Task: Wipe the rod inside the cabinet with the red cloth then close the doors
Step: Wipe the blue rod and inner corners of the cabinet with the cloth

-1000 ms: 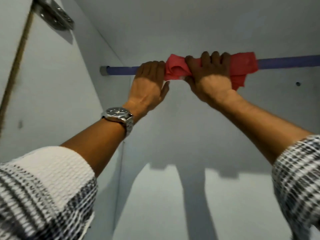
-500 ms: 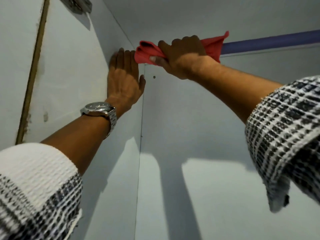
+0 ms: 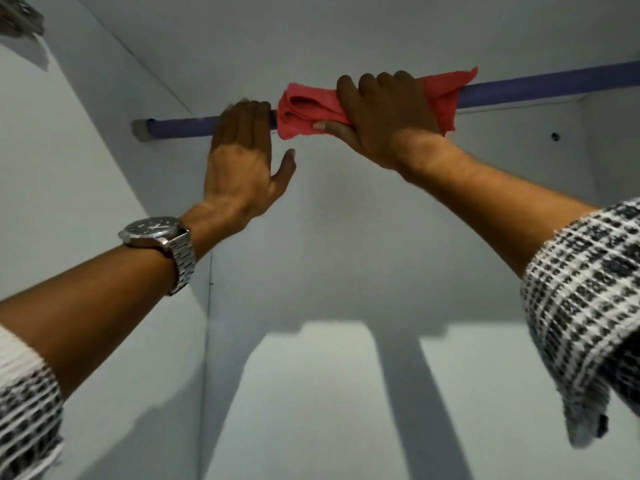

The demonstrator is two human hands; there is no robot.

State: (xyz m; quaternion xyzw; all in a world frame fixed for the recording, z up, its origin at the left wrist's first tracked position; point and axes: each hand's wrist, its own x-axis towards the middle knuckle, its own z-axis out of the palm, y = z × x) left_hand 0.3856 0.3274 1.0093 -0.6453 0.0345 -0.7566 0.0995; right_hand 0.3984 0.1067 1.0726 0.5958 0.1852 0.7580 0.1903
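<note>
A purple rod [image 3: 540,86] runs across the top of the white cabinet, from a socket [image 3: 139,130] on the left wall out past the right edge. The red cloth [image 3: 304,114] is wrapped round the rod near its middle. My right hand [image 3: 384,123] is closed over the cloth and the rod. My left hand [image 3: 242,161] rests on the rod just left of the cloth, fingers hooked over it and thumb spread free below. A metal watch sits on my left wrist.
White cabinet walls enclose the space: left side wall [image 3: 69,202], back panel [image 3: 346,271], top panel [image 3: 311,36]. A metal hinge [image 3: 19,15] shows at the top left corner. A small hole [image 3: 555,136] marks the back panel at right.
The cloth and my right hand have slid right along the rod, away from the left wall. My left hand left the wall corner and now rests on the rod.
</note>
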